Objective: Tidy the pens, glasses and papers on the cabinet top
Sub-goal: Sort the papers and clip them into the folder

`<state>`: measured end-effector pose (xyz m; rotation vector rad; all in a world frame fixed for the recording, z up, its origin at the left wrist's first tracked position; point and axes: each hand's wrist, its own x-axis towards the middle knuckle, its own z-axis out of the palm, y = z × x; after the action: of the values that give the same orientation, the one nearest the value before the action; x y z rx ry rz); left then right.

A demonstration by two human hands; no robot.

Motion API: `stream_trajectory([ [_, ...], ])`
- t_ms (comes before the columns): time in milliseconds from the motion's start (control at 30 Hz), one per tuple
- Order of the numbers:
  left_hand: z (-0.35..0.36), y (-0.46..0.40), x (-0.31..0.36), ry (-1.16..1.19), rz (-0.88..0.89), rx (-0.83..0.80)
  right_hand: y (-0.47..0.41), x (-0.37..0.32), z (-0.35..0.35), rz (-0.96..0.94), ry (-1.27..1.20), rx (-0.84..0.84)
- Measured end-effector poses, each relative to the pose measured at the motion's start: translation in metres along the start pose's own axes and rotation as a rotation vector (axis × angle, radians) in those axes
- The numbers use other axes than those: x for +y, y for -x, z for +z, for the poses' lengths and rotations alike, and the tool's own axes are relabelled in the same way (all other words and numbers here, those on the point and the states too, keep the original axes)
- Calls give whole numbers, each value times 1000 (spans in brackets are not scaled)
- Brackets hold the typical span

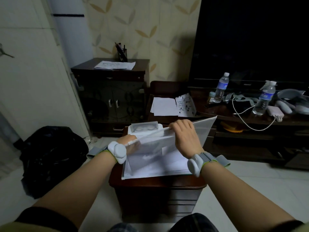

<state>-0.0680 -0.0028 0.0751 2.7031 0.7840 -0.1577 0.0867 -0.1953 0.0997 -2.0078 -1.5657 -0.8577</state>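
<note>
So the big dark cabinet (157, 185) right in front is carrying a spread stack of papers (160, 166), and that's clearly the step going on here: the paper part of the tidy-up. Both hands are working a translucent plastic folder (200, 129) that's being held open over the stack. The right hand (185, 136) is pinching the upper flap along its edge and lifting it up and back, while the left hand (127, 141) is gripping the lower left corner of the same sleeve, fingers partly tucked behind the plastic so I can't tell exactly how they're curled. Some sheets look like they're already sitting inside, but it's hazy through the plastic. Behind the folder, at the far edge of the cabinet top, there's a white box (145, 131) with a clear glasses case (144, 127) resting on it, glasses inside as far as I can tell, so that bit looks sorted. I'm not seeing loose pens on this surface; the only ones are standing in a pen cup (122, 55) on a taller cabinet further back, next to another pile of loose sheets (115, 65). Next move, I'm guessing: keep the mouth of the folder held wide, slide the remaining pages in squarely without catching corners, then let the flap drop and lay it flat.
</note>
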Motion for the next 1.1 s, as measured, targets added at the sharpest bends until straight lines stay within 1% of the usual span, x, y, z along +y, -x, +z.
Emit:
stream_trajectory([
  [200, 4, 19, 6, -99, 2, 28, -32, 8, -24, 214, 5, 138],
  [367, 24, 36, 5, -151, 76, 78, -65, 9, -42, 269, 87, 265],
  [467, 42, 42, 1, -142, 124, 112, -82, 11, -48, 332, 126, 230],
  [533, 54, 48, 0, -139, 135, 87, -91, 11, -47, 381, 113, 186],
  [567, 59, 51, 1, -151, 131, 75, -94, 11, -45, 394, 107, 191],
  [667, 72, 51, 5, -200, 158, 60, -97, 8, -37, 349, 119, 277],
  [767, 78, 48, 6, -186, 155, 34, -101, 2, -35, 246, 120, 418],
  [833, 80, 45, 7, -189, 155, 22, -103, -2, -33, 155, 82, 468],
  [900, 80, 43, 9, -189, 158, 13, -100, -7, -25, 0, 1, 429],
  [933, 81, 41, 10, -189, 156, 8, -95, -10, -18, -73, -27, 372],
  [1000, 82, 40, 12, -168, 148, 7, -76, -16, -1, -170, -73, 209],
  [1100, 83, 40, 14, -122, 142, -12, -30, -24, 29, -210, -92, -79],
])
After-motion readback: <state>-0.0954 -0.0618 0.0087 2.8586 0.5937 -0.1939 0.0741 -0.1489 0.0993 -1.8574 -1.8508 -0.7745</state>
